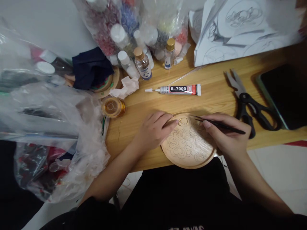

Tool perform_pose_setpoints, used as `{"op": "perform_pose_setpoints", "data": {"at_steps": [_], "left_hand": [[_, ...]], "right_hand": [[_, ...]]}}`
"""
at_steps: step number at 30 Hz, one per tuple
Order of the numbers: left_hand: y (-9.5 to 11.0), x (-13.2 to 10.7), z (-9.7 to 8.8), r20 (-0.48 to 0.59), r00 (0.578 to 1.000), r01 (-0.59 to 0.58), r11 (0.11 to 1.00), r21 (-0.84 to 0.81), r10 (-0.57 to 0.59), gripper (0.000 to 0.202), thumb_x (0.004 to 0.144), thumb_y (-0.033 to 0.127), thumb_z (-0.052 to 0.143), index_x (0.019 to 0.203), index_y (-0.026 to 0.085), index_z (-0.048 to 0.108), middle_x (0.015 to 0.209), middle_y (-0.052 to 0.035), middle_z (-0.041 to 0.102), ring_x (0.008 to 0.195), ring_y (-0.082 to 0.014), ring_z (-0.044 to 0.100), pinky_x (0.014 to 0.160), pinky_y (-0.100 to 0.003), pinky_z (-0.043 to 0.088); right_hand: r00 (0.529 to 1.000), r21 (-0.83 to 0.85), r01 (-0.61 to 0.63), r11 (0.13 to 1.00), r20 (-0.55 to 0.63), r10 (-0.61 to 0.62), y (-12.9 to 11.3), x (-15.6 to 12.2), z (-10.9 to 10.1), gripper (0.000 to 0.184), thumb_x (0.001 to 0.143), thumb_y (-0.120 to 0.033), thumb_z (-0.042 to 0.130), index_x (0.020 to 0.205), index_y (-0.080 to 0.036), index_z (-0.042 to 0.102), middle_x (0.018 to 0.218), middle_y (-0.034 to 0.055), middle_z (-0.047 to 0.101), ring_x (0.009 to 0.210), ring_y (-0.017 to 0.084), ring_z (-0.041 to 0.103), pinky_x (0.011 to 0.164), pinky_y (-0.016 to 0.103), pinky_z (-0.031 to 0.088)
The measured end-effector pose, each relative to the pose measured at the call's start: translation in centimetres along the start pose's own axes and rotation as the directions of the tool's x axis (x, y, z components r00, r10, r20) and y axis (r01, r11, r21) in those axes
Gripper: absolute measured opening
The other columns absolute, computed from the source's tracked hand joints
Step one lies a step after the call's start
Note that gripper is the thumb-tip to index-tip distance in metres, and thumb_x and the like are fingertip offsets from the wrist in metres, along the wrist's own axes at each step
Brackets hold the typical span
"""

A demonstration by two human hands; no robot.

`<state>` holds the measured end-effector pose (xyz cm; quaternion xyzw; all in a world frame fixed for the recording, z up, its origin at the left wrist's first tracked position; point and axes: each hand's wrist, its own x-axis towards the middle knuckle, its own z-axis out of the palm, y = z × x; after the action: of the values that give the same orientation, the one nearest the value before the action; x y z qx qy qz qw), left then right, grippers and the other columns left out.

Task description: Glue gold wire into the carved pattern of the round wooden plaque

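Observation:
A round wooden board [182, 147] with a flower pattern drawn on it lies at the table's front edge, partly overhanging. My left hand [154, 129] grips its upper left rim, with one fingertip at a small curl of gold wire [184, 121] on the board. Black tweezers [224, 125] are pinched in my right hand [227, 134], pointing left across the board's upper right. Their tips are near the wire; whether they touch it I cannot tell. Beyond the board lies a B-7000 glue tube [179, 89], its nozzle pointing left.
Black-handled scissors [247, 102] and a dark phone-like slab [285, 95] lie to the right. A spool of gold thread [113, 107] and crumpled tissue [126, 87] sit left. Small bottles [143, 64], plastic bags [88, 115] and sketched papers [240, 32] crowd the back and left.

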<state>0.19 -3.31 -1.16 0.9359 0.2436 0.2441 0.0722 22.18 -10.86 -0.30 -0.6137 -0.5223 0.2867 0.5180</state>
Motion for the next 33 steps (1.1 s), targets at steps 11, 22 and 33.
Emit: {"op": "perform_pose_setpoints", "data": {"at_steps": [11, 22, 33], "left_hand": [[-0.34, -0.21, 0.13, -0.018, 0.998, -0.051, 0.998, 0.032, 0.052, 0.018, 0.096, 0.022, 0.055, 0.108, 0.017, 0.068, 0.116, -0.0083, 0.067, 0.111, -0.0218, 0.057, 0.093, -0.037, 0.05], [-0.63, -0.41, 0.0, 0.021, 1.0, -0.02, 0.999, -0.04, 0.021, 0.024, 0.093, 0.016, 0.051, 0.108, 0.019, 0.07, 0.122, -0.0108, 0.063, 0.113, -0.0237, 0.052, 0.093, -0.042, 0.049], [0.13, -0.15, -0.07, 0.087, 0.99, 0.113, 0.994, 0.001, -0.113, 0.041, 0.089, 0.012, 0.045, 0.128, 0.008, 0.058, 0.079, -0.0061, 0.066, 0.074, -0.0172, 0.058, 0.07, -0.032, 0.048]], "right_hand": [[0.998, -0.023, -0.057, 0.998, -0.015, 0.057, -0.05, -0.06, 0.07, 0.011, 0.08, -0.022, 0.073, 0.09, -0.027, 0.075, 0.087, 0.0, 0.076, 0.079, 0.017, 0.072, 0.075, 0.031, 0.062], [0.999, 0.039, -0.037, 0.999, -0.032, 0.038, 0.45, -0.06, 0.32, 0.013, 0.077, -0.018, 0.074, 0.088, -0.024, 0.076, 0.086, 0.0007, 0.076, 0.077, 0.016, 0.073, 0.072, 0.028, 0.062], [0.995, 0.166, -0.047, 0.985, -0.084, 0.061, -0.17, 0.1, 0.15, 0.011, 0.075, -0.016, 0.073, 0.082, -0.024, 0.076, 0.081, 0.0009, 0.076, 0.076, 0.018, 0.073, 0.074, 0.031, 0.064]]}}
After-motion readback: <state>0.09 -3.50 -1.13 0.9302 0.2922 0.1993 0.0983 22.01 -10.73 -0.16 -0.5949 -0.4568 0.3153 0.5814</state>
